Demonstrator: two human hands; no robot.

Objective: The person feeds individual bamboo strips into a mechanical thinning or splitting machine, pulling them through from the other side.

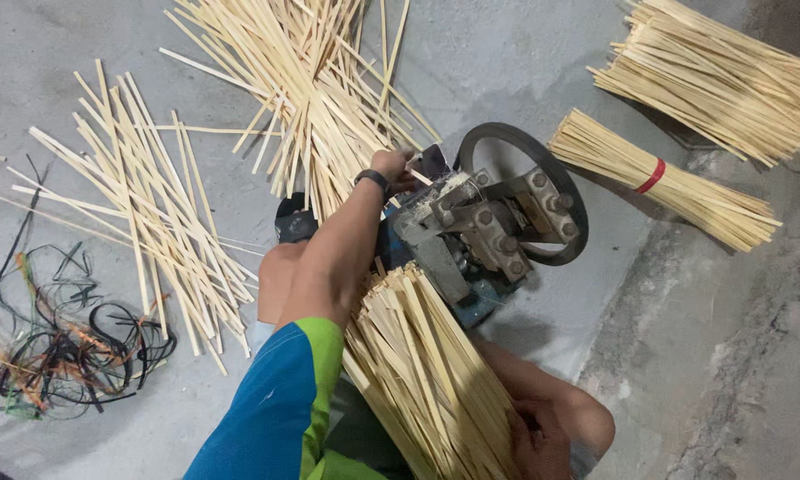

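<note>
Two hands are seen from the head view. Left hand (391, 166): arm stretched forward, fingers pinched on a thin bamboo strip (420, 175) held at the splitting machine (484, 227). Right hand (535, 437): drawn low, curled around the strip bundle (426, 373) resting across the lap, just behind the machine. Split strips (151, 209) are scattered on the concrete floor (506, 53).

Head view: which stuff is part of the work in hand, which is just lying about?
In use:
- left hand feeding a strip into the machine
- right hand on the strip bundle
- output strips

Lying about:
- tied bundle
- loose bundle
- scattered strips
- cord tangle
</note>
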